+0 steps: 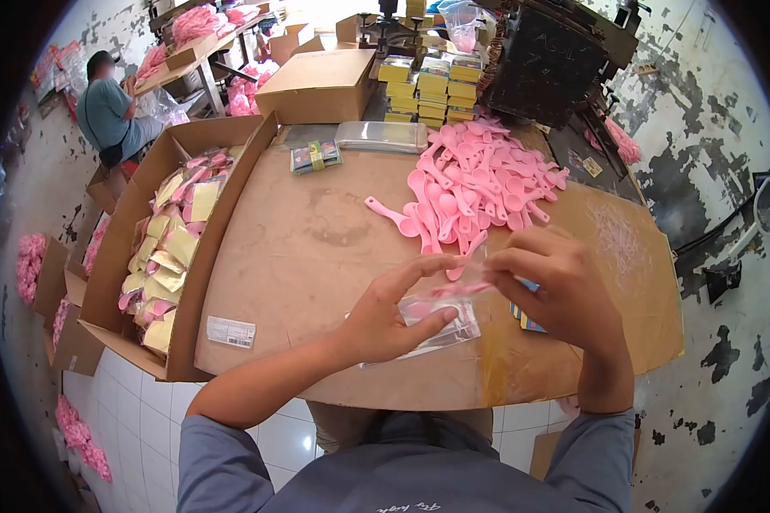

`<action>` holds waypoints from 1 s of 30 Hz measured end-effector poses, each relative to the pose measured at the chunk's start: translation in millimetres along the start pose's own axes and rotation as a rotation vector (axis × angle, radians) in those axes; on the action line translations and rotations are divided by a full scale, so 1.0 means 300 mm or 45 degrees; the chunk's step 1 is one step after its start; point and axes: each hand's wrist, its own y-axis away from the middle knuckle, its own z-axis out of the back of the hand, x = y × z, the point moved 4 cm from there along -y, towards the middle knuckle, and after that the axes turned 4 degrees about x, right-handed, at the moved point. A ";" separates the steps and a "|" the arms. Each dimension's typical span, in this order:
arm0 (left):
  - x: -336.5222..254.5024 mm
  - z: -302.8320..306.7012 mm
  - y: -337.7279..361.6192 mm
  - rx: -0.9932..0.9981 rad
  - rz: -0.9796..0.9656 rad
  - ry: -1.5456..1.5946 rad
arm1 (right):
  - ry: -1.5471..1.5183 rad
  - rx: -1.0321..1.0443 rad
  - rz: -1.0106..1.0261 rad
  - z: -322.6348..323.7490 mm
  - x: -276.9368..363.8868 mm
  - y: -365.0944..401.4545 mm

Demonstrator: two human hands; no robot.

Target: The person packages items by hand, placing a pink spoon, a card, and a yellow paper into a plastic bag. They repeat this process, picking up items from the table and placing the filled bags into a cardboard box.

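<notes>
My left hand [382, 309] is over the table's near middle, its thumb and forefinger spread apart. To its right, my right hand [552, 286] has its fingertips pinched together at the end of a pink spoon [459, 291], blurred, with clear film around it. Below both hands lie flat clear plastic bags [455, 327]. Blue and yellow cards [522, 317] show partly from under my right hand. Just beyond my fingers is a heap of pink spoons [479, 175], with one spoon [392, 215] sticking out to the left.
An open carton [198, 333] of gold-and-pink packets [173, 244] stands left. A banded card bundle [315, 157], a clear plastic case [381, 137] and card stacks [432, 85] sit at the back. A label [230, 332] lies near left. A person [107, 107] sits far left.
</notes>
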 end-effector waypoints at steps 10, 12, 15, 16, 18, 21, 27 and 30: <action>0.006 -0.021 -0.016 -0.040 0.030 0.212 | -0.370 -0.033 -0.145 -0.071 0.013 -0.009; 0.010 -0.021 -0.011 -0.053 0.023 0.193 | -0.402 -0.007 -0.179 -0.077 0.018 -0.012; 0.005 -0.015 -0.002 -0.093 0.011 0.095 | -0.425 -0.057 -0.180 -0.073 0.028 -0.025; -0.010 -0.013 -0.007 -0.093 -0.009 0.022 | -0.426 -0.091 -0.160 -0.075 0.028 -0.028; -0.030 -0.010 -0.011 -0.105 -0.038 -0.036 | -0.429 -0.157 -0.121 -0.084 0.024 -0.031; -0.031 -0.005 -0.007 -0.126 -0.045 0.097 | -0.487 -0.172 -0.226 -0.082 0.016 -0.030; -0.018 -0.003 -0.016 -0.046 0.076 0.291 | -0.675 -0.298 -0.319 -0.094 -0.030 -0.024; -0.015 0.023 -0.006 0.039 0.250 0.158 | -0.604 -0.291 -0.289 -0.089 -0.030 -0.023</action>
